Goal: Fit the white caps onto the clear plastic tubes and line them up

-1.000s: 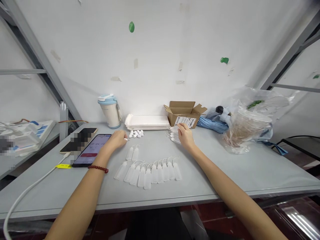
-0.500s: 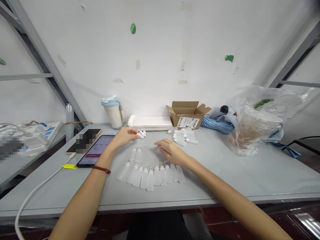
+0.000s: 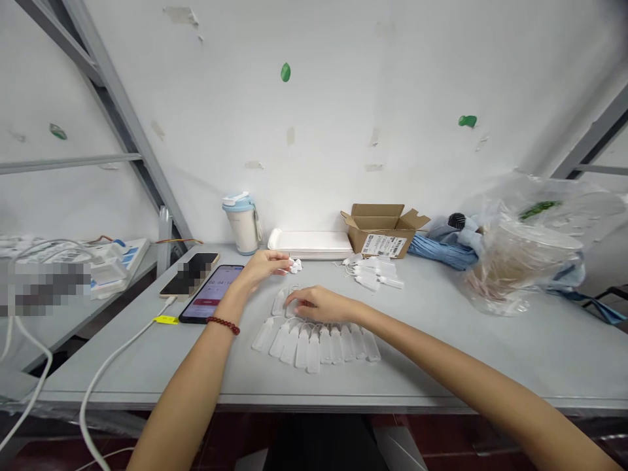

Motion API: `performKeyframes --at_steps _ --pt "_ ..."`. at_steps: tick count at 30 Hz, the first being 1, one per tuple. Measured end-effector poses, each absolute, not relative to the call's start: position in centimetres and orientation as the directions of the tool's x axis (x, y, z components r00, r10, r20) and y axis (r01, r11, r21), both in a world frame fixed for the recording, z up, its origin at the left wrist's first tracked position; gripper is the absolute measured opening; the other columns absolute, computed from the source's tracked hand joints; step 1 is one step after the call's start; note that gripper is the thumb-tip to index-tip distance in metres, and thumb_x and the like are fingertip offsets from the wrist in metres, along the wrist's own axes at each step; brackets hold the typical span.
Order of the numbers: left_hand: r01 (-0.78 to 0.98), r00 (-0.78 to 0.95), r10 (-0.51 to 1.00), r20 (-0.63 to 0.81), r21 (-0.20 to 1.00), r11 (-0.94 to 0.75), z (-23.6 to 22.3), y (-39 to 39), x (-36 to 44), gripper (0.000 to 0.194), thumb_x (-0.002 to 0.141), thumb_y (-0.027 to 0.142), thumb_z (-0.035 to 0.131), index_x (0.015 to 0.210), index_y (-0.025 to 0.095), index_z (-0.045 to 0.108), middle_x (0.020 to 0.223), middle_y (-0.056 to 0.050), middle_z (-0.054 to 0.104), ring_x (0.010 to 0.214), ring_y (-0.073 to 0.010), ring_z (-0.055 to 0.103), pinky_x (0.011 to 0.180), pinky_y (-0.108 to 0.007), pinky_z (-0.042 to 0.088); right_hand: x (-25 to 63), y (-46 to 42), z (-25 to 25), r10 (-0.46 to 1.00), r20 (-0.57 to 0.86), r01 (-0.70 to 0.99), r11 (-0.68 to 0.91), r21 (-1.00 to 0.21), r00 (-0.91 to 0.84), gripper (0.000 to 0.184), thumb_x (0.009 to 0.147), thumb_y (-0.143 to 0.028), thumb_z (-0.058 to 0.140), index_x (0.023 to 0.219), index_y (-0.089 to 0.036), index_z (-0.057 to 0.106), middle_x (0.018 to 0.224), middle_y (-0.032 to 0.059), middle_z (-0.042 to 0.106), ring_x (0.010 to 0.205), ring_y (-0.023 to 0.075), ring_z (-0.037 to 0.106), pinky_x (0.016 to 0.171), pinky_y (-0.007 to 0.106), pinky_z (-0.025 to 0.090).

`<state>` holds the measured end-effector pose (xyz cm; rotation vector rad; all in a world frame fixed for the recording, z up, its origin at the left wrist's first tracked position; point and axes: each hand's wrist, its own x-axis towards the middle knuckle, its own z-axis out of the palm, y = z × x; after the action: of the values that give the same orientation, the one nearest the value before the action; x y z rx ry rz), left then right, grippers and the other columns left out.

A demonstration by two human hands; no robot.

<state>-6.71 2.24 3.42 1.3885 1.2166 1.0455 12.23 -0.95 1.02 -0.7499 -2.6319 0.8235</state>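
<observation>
My left hand (image 3: pixel 265 267) is at the back of the table, its fingertips pinched together at a small heap of white pieces (image 3: pixel 296 265). Which piece the fingers hold is hidden. My right hand (image 3: pixel 321 304) reaches in from the right, its thumb and forefinger curled around a small translucent plastic bottle (image 3: pixel 289 313), partly covered by the fingers. Beside it lies a similar translucent bottle (image 3: pixel 279 301). In front, several more bottles (image 3: pixel 314 353) form a curved row, with thin white strands at their necks. Another loose group (image 3: pixel 375 271) lies farther back.
Left of my left hand lie a phone showing a timer (image 3: pixel 209 297) and a second phone (image 3: pixel 189 275) with a white cable. Behind are a cup with a blue lid (image 3: pixel 243 226), a white flat stack (image 3: pixel 314 242), an open cardboard box (image 3: pixel 380 232) and a plastic bag (image 3: pixel 524 255) at the right.
My right hand has moved left and toward me, onto one of the two separate bottles. My left hand stays at the white pieces. The camera view has shifted slightly left.
</observation>
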Motion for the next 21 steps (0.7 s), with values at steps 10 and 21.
performKeyframes --at_steps 10,21 --pt "0.106 0.310 0.949 0.050 0.991 -0.086 2.9 1.3 -4.0 0.030 0.060 0.034 0.077 0.079 0.013 0.067 0.084 -0.006 0.065 0.078 -0.0160 0.058 0.072 -0.031 0.050 16.7 0.2 0.0 0.688 0.141 0.452 0.603 -0.657 -0.712 0.027 0.087 -0.021 0.044 0.100 -0.020 0.068 0.077 0.0005 0.064 0.059 0.0106 0.047 0.060 0.023 0.038" --pt "0.151 0.324 0.946 -0.022 0.988 -0.029 2.7 0.5 -2.1 0.027 0.062 0.032 0.075 0.082 0.014 0.069 0.085 -0.005 0.068 0.073 -0.0136 0.059 0.079 -0.032 0.048 19.4 -0.6 -1.5 0.763 0.236 0.487 0.585 -0.648 -0.602 0.027 0.090 -0.027 0.043 0.102 -0.017 0.065 0.089 0.0047 0.065 0.069 0.0128 0.051 0.067 0.026 0.040"
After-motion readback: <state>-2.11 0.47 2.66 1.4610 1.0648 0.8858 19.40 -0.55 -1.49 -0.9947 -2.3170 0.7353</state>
